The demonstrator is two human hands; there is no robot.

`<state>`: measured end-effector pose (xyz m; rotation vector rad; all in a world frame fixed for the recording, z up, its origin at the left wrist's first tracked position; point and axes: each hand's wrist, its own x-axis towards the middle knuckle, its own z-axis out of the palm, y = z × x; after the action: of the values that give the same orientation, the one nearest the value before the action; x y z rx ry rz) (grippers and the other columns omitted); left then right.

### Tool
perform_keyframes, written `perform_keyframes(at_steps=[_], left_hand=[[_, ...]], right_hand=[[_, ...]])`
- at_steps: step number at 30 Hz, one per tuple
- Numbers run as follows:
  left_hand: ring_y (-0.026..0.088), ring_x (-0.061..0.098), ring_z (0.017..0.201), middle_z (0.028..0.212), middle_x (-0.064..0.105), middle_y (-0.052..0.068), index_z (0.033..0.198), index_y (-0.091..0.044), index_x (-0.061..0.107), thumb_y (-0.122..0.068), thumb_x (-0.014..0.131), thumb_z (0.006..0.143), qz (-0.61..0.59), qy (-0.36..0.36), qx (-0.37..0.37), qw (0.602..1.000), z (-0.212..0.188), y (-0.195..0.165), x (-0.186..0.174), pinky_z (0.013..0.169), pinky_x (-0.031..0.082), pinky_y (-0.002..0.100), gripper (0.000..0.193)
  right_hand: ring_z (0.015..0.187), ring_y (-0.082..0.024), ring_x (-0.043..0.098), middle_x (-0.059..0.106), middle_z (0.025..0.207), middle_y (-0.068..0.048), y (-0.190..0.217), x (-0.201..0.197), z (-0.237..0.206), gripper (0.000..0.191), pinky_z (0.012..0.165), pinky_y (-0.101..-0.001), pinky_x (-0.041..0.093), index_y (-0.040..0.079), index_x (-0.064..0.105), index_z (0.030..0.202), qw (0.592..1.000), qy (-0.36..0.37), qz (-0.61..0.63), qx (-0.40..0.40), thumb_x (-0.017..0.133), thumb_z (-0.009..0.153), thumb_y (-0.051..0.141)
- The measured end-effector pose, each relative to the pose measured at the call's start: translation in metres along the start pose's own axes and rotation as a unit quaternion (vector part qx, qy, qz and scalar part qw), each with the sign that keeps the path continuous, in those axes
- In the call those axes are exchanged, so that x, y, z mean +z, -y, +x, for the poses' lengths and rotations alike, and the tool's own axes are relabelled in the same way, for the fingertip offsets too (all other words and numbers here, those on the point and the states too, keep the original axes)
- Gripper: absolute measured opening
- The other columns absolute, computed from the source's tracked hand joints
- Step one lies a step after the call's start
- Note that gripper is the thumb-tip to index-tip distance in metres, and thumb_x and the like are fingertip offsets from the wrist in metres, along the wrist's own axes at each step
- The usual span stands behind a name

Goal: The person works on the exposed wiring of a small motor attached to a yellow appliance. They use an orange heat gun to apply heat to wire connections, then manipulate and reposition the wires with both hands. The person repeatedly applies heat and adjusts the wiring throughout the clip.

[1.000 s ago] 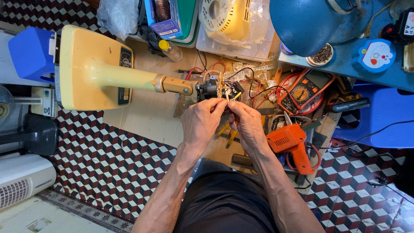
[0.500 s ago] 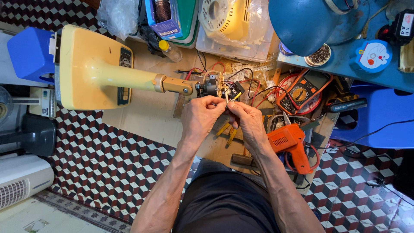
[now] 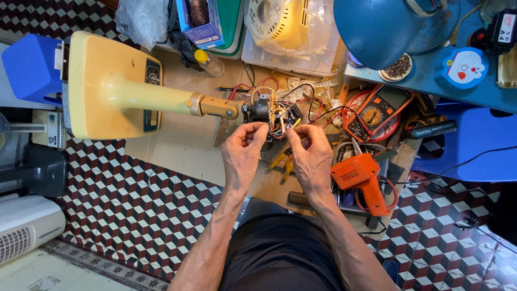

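Yellow plastic marks the one fan base (image 3: 107, 86) lying on its side, its stem ending in a bared motor (image 3: 264, 110) with a tangle of wires (image 3: 277, 126). Two hands work at it: the left hand (image 3: 242, 156) has its fingers curled together, pinching at the wires just below the motor, and the right hand (image 3: 312, 156) pinches a wire end beside it, fingertips close to the left's. One orange power tool (image 3: 361, 180) lies right of the right hand, one multimeter (image 3: 377, 110) above it. One sheet of cardboard (image 3: 188, 145) covers the floor (image 3: 124, 210), which is tiled in red, black and white cubes. Two blue stools (image 3: 29, 67) stand at the sides; one white heater (image 3: 24, 226) sits at lower left.
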<state>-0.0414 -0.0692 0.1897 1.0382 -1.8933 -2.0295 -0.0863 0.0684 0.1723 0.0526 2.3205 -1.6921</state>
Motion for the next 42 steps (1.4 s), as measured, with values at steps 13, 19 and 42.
perform_keyframes(at_steps=[13,19,42], left_hand=[[0.001,0.051,0.065,0.08,0.064,-0.003,0.105,0.0,0.074,-0.025,0.071,0.096,0.036,-0.001,0.004,0.999,-0.002,0.007,0.003,0.056,0.042,0.018,0.027],[0.005,0.057,0.076,0.09,0.066,0.001,0.118,-0.002,0.067,-0.029,0.068,0.098,0.025,-0.046,-0.025,0.998,-0.014,0.023,-0.002,0.064,0.048,0.021,0.035],[0.011,0.064,0.082,0.091,0.073,0.004,0.108,0.0,0.077,-0.028,0.068,0.099,0.248,-0.022,0.106,0.963,-0.019,0.033,0.022,0.074,0.052,0.027,0.031]], right_hand=[[0.076,-0.01,0.054,0.058,0.091,-0.003,0.012,0.002,0.006,0.01,0.067,-0.0244,0.047,0.002,0.071,0.105,0.983,0.102,0.046,-0.142,0.073,0.096,0.006],[0.066,-0.012,0.049,0.051,0.084,-0.005,0.008,0.007,-0.002,0.009,0.06,-0.0273,0.044,0.001,0.07,0.097,0.993,0.06,-0.016,-0.103,0.073,0.093,0.008],[0.074,-0.009,0.06,0.06,0.092,-0.004,-0.032,0.007,-0.009,0.012,0.067,-0.0251,0.052,0.001,0.069,0.096,0.992,-0.013,0.125,-0.01,0.073,0.094,0.012]])
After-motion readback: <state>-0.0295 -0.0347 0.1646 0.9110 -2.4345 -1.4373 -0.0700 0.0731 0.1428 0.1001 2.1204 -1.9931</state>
